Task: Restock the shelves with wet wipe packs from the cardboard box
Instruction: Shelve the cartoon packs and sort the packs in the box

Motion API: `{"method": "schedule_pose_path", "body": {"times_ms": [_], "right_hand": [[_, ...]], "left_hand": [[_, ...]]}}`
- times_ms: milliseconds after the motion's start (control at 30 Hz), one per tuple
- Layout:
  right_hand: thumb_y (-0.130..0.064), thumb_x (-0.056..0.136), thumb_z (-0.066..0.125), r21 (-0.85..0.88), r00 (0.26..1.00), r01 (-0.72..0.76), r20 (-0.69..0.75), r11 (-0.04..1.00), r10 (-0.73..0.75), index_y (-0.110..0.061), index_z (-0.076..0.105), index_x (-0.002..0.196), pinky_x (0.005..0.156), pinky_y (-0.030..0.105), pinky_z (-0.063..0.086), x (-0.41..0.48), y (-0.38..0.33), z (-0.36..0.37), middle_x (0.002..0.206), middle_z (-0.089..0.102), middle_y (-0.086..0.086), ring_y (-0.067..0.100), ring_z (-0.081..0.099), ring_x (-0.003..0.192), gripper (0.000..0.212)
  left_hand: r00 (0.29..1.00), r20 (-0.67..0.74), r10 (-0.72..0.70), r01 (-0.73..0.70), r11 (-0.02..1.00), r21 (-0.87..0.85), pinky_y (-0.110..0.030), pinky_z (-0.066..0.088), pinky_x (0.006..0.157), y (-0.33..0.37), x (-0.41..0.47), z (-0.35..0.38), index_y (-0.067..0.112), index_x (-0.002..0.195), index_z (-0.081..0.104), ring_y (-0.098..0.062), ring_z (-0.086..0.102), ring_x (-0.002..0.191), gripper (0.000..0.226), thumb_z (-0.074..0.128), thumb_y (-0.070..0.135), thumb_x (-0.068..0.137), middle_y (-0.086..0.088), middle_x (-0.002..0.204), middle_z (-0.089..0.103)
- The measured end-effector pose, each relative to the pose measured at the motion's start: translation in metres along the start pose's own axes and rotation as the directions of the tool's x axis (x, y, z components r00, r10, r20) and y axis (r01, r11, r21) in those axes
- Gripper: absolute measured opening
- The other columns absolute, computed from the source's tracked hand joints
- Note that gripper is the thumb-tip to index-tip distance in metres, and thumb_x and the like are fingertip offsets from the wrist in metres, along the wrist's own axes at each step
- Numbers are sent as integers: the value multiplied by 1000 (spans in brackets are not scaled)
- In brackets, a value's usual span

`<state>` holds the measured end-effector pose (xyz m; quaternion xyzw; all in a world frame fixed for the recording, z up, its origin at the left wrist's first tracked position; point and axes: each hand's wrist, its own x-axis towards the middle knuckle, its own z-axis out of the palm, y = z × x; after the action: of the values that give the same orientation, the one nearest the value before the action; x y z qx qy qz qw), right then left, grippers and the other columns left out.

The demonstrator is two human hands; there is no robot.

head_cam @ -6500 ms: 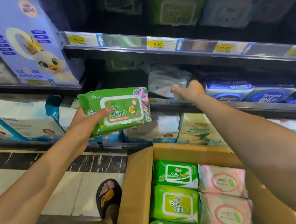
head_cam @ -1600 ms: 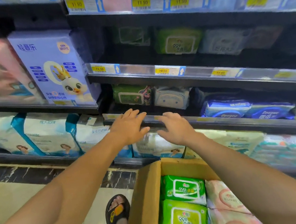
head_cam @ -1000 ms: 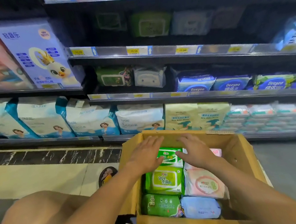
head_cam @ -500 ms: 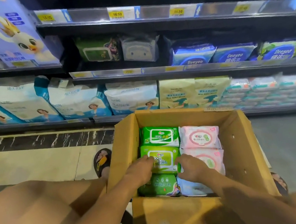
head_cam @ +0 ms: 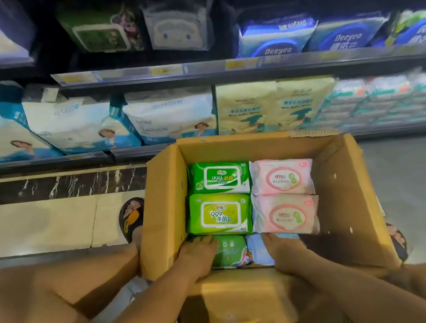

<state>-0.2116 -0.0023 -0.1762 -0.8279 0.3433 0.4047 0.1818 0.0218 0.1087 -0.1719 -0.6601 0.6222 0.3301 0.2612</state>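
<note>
The crosswise dark-green printed wipe pack is touched at its left end by the left hand, the pale-blue pack by the right hand; grips unclear.

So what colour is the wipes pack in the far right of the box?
The wet wipe pack is pale pink, with a darker pink oval on top; head view.
</note>
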Motion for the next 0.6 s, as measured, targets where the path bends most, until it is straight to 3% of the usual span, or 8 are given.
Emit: {"method": "schedule_pose_path", "body": {"times_ms": [33, 67, 133, 200, 267, 333, 467, 600], "right_hand": [[-21, 51, 91, -32, 999, -40, 8, 999, 40, -1, 69, 126, 48, 36, 54, 0, -5, -2, 113, 71, 13, 35, 68, 61, 81], [-22, 41, 93, -117, 995, -64, -90, 991, 54, -3, 74, 118, 39, 28, 45, 1, -9, 2, 100, 72, 10, 29, 64, 49, 81], [-21, 72, 81, -218, 991, -32, -137, 975, 2, -6, 51, 145, 50, 30, 43, 9, -17, 1, 120, 65, 12, 33, 72, 80, 80], [-24, 96, 61, -251, 976, 27, -205, 968, -80, -8, 35, 152, 76, 36, 50, 18, -24, -3, 135, 56, 14, 34, 64, 114, 63], [-42, 102, 53, -265, 970, 35, -224, 964, -96, -10, 47, 139, 88, 34, 49, 21, -32, -15, 130, 61, 11, 29, 62, 119, 49], [-50, 103, 51, -243, 983, 8, -174, 970, -52, -17, 57, 129, 86, 33, 50, 27, -40, -19, 127, 65, 7, 25, 64, 118, 43], [-32, 105, 49, -299, 994, -43, -110, 953, 10, -23, 64, 125, 78, 32, 45, 42, -54, -23, 128, 66, 1, 22, 64, 118, 26], [-20, 103, 54, -253, 1000, 3, 11, 967, 0, -14, 59, 136, 83, 36, 51, 49, -54, -11, 136, 62, 6, 28, 61, 125, 34]], "left_hand": [[1000, -3, -4, 4, 1000, 3, -48, 38, 116, 0, 2, 2, 16, 161, 23, -32, 37, 145, 77, 64, 17, 95, -8, 163, 31], [1000, -10, -5, 6, 1000, 5, -48, 37, 116, 0, 3, 3, 16, 160, 23, -32, 37, 145, 77, 63, 16, 95, -8, 163, 31], [1000, -14, -9, 9, 1000, 3, -48, 36, 118, 1, 6, 5, 16, 160, 24, -32, 35, 146, 75, 61, 14, 95, -8, 163, 31], [1000, -11, -11, 11, 1000, -3, -48, 35, 119, 0, 9, 6, 16, 161, 23, -32, 33, 148, 74, 59, 11, 96, -8, 165, 29], [1000, -7, -7, 7, 1000, -9, -49, 35, 118, 0, 14, 8, 15, 162, 22, -33, 32, 149, 77, 60, 9, 95, -8, 166, 27], [1000, -2, 0, 0, 1000, -13, -49, 38, 116, -1, 17, 8, 14, 161, 23, -33, 32, 148, 81, 65, 9, 92, -8, 166, 27], [1000, -11, 5, -5, 999, -34, -48, 38, 116, -2, 18, 7, 16, 160, 27, -32, 34, 147, 75, 61, 10, 93, -8, 164, 30], [1000, -17, 11, -12, 998, -53, -52, 38, 117, -3, 19, 10, 17, 158, 30, -34, 34, 147, 72, 58, 7, 93, -8, 164, 31]]}}
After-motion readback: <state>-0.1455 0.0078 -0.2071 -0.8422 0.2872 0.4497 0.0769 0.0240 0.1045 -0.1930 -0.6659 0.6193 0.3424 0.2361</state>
